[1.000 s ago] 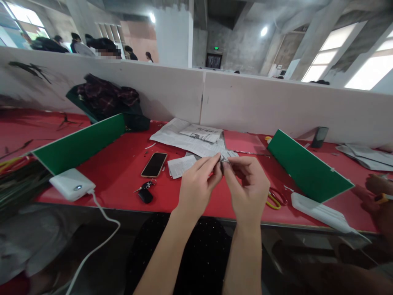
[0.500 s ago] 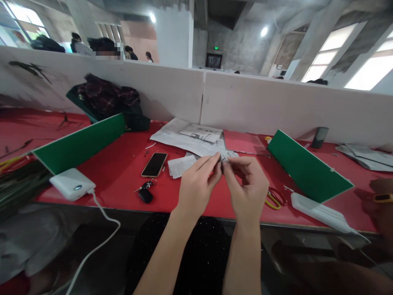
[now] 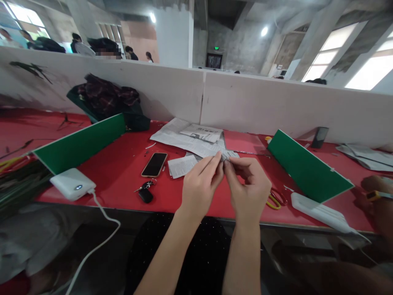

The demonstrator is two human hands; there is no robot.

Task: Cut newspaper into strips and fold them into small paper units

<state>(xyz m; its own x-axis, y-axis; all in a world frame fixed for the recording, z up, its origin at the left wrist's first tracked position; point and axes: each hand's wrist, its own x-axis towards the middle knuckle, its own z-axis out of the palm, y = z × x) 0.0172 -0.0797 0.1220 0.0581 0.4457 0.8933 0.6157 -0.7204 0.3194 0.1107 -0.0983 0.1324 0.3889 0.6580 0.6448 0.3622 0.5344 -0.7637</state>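
My left hand [image 3: 201, 186] and my right hand [image 3: 248, 186] meet above the front of the red table [image 3: 123, 172]. Both pinch a small folded piece of newspaper [image 3: 225, 157] between thumb and fingertips, the fingertips almost touching. The piece is mostly hidden by my fingers. Below my hands lie a cut scrap of newspaper [image 3: 181, 166] and, further back, spread newspaper sheets [image 3: 190, 137].
A phone [image 3: 154, 164] and keys [image 3: 144, 191] lie left of my hands. Yellow-handled scissors [image 3: 275, 199] lie to the right. Green boards [image 3: 80, 143] [image 3: 307, 166] flank the spot. A white power bank [image 3: 72, 183] with cable sits front left. Another person's hand [image 3: 376, 194] is at far right.
My hands have shifted very slightly right and stay pinched on the paper. The other person's hand at the right edge has moved.
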